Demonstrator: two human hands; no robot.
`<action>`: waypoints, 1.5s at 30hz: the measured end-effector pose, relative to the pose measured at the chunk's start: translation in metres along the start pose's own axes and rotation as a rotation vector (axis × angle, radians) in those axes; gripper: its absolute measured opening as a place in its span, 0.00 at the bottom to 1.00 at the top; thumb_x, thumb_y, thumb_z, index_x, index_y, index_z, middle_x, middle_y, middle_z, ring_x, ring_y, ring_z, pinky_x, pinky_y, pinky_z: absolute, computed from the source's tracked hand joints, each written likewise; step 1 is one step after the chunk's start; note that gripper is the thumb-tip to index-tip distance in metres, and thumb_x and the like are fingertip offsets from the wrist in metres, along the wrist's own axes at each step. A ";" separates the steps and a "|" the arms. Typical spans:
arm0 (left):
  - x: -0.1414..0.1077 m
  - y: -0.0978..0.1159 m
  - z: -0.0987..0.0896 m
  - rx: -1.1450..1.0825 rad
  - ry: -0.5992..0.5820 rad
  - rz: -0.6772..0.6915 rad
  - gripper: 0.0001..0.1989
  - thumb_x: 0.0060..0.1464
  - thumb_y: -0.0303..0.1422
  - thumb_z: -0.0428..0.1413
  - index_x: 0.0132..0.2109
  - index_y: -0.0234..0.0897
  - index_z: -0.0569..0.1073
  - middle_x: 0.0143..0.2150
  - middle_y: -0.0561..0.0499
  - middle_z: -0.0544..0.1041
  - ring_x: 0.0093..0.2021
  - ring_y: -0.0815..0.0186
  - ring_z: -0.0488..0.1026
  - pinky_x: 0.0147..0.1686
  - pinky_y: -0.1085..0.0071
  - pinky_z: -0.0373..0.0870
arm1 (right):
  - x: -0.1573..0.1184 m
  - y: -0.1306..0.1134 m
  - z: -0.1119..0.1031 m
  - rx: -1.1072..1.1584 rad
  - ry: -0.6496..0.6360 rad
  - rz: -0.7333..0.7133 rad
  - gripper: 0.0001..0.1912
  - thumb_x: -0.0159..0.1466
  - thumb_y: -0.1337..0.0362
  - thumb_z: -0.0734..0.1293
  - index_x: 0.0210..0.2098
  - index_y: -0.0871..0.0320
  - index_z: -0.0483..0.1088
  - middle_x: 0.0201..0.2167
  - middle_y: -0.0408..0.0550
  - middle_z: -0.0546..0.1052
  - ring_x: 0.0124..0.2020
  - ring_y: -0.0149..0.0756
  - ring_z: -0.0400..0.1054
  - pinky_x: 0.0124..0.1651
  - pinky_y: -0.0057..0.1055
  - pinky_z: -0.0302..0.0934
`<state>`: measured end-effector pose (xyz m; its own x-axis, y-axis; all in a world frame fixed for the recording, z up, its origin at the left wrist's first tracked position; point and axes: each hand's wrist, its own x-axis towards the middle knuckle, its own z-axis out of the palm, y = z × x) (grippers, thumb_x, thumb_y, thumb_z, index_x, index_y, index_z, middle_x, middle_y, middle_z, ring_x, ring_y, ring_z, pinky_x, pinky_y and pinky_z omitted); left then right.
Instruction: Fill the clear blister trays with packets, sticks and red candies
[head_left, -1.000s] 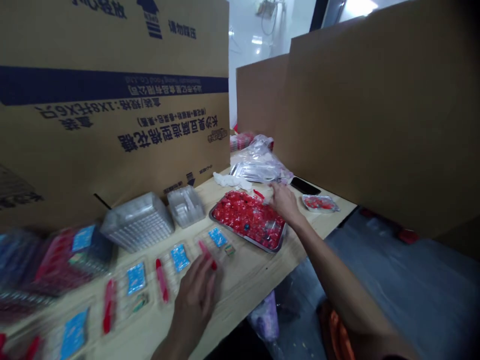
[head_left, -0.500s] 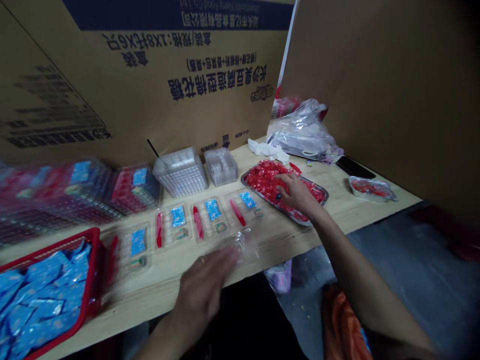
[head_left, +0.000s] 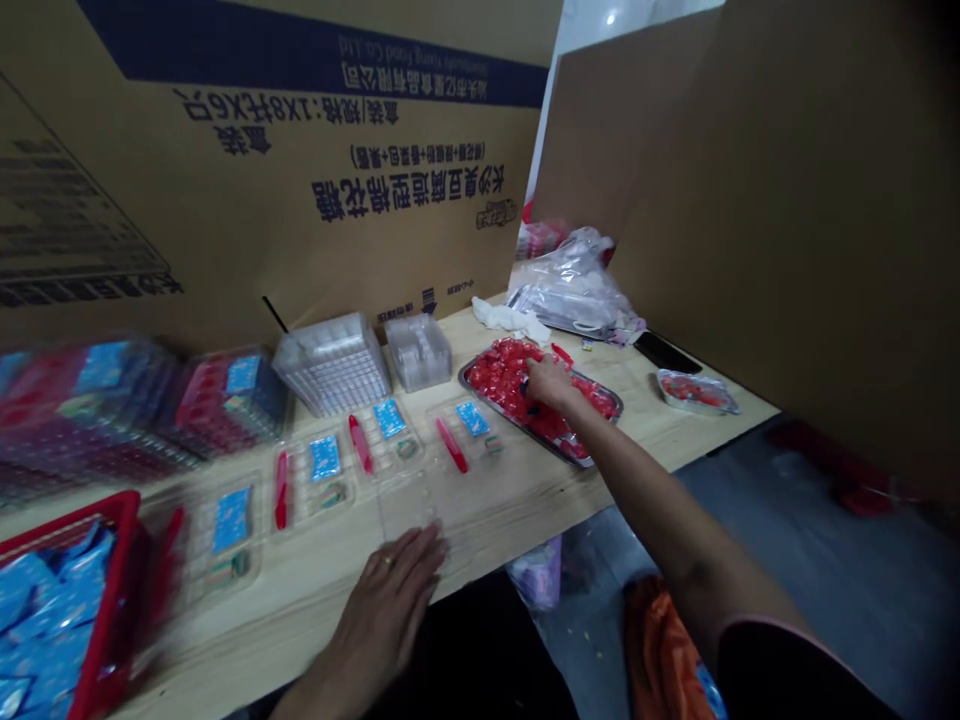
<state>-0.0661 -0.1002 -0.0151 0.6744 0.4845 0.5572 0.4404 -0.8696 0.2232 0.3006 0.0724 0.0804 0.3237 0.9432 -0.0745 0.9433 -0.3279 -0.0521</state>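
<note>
My right hand [head_left: 547, 382] reaches into a metal tray [head_left: 537, 440] heaped with red wrapped packets [head_left: 499, 378]. Its fingertips are down among the packets, so what they hold, if anything, is hidden. Near the table's front edge my left hand [head_left: 394, 590] lies with fingers stretched out, touching the edge of a clear plastic piece [head_left: 409, 500]. Behind it, several clear trays [head_left: 307, 480] stand in a row, each with a red stick-like item [head_left: 360, 444], a blue packet [head_left: 325, 457] and a small green-and-white packet [head_left: 333, 494].
A red basket [head_left: 120, 570] of blue packets is at the left front. Behind are stacks of filled trays [head_left: 225, 395] and nested clear trays [head_left: 334, 365]. Plastic bags [head_left: 574, 285], a dark phone-like object [head_left: 666, 352] and a foil dish [head_left: 696, 392] lie to the right. Large cardboard [head_left: 262, 200] stands behind.
My left hand has come to rest flat, and the clear plastic beside it now lies on the table. My right hand is still in the red packets. The view has turned slightly.
</note>
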 end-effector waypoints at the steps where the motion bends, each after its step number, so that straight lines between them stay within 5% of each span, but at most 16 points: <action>1: 0.001 -0.001 -0.001 -0.026 0.005 0.010 0.22 0.63 0.25 0.51 0.63 0.39 0.66 0.64 0.42 0.71 0.63 0.60 0.69 0.54 0.63 0.72 | 0.000 0.006 -0.002 0.097 0.036 0.024 0.27 0.55 0.68 0.69 0.55 0.62 0.69 0.55 0.64 0.70 0.58 0.56 0.64 0.58 0.46 0.58; 5: 0.016 -0.004 -0.011 -0.143 0.130 -0.063 0.24 0.61 0.25 0.54 0.63 0.42 0.67 0.66 0.41 0.68 0.65 0.56 0.67 0.57 0.61 0.70 | -0.004 0.031 -0.016 0.586 0.137 0.106 0.15 0.59 0.67 0.62 0.45 0.62 0.69 0.35 0.53 0.76 0.39 0.42 0.72 0.42 0.36 0.66; 8: 0.052 -0.010 -0.016 -0.399 0.239 -0.328 0.15 0.61 0.29 0.55 0.54 0.42 0.75 0.55 0.43 0.78 0.54 0.58 0.76 0.50 0.65 0.73 | -0.022 0.032 -0.021 0.943 0.115 0.040 0.09 0.59 0.63 0.61 0.38 0.58 0.67 0.27 0.45 0.72 0.28 0.34 0.69 0.34 0.30 0.67; 12: 0.124 -0.019 -0.007 -0.930 0.222 -0.750 0.13 0.60 0.40 0.57 0.46 0.37 0.78 0.40 0.46 0.81 0.37 0.63 0.78 0.36 0.70 0.74 | -0.062 -0.010 -0.008 1.294 -0.048 -0.147 0.12 0.53 0.57 0.67 0.33 0.56 0.66 0.27 0.43 0.71 0.26 0.32 0.67 0.30 0.29 0.66; 17: 0.162 -0.035 0.015 -1.205 0.271 -0.904 0.20 0.49 0.41 0.64 0.46 0.32 0.80 0.36 0.46 0.81 0.32 0.65 0.75 0.33 0.71 0.70 | -0.110 -0.076 0.025 1.667 -0.427 -0.240 0.19 0.48 0.56 0.75 0.34 0.58 0.69 0.24 0.39 0.71 0.21 0.26 0.62 0.23 0.23 0.57; 25: 0.123 -0.040 0.002 -1.317 0.417 -0.997 0.15 0.42 0.35 0.69 0.38 0.33 0.80 0.30 0.51 0.80 0.29 0.71 0.73 0.31 0.75 0.69 | -0.130 -0.110 0.043 1.733 -0.372 -0.209 0.21 0.51 0.52 0.75 0.38 0.57 0.68 0.24 0.39 0.72 0.21 0.27 0.61 0.20 0.24 0.51; 32: 0.099 -0.038 -0.015 -1.619 0.420 -1.144 0.17 0.40 0.29 0.71 0.40 0.32 0.81 0.36 0.48 0.81 0.34 0.70 0.77 0.39 0.75 0.73 | -0.153 -0.124 0.049 1.338 -0.246 -0.392 0.12 0.61 0.56 0.65 0.41 0.55 0.67 0.21 0.36 0.66 0.21 0.28 0.57 0.23 0.26 0.51; 37: 0.093 -0.027 -0.015 -1.501 0.440 -1.115 0.17 0.40 0.33 0.71 0.40 0.32 0.82 0.37 0.46 0.82 0.33 0.70 0.76 0.39 0.74 0.71 | -0.155 -0.127 0.050 0.965 -0.032 -0.418 0.06 0.59 0.66 0.63 0.37 0.55 0.67 0.28 0.43 0.72 0.30 0.35 0.65 0.34 0.31 0.57; 45: 0.092 -0.022 -0.008 -1.284 0.533 -1.141 0.16 0.43 0.36 0.69 0.39 0.32 0.82 0.34 0.47 0.82 0.33 0.67 0.77 0.40 0.71 0.72 | -0.167 -0.130 0.047 0.894 -0.051 -0.444 0.04 0.63 0.63 0.63 0.38 0.55 0.66 0.29 0.44 0.74 0.30 0.36 0.67 0.35 0.31 0.57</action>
<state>-0.0186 -0.0376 0.0380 0.0407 0.9815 -0.1871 -0.3591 0.1891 0.9140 0.1201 -0.0455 0.0524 -0.0677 0.9934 0.0921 0.5695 0.1143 -0.8140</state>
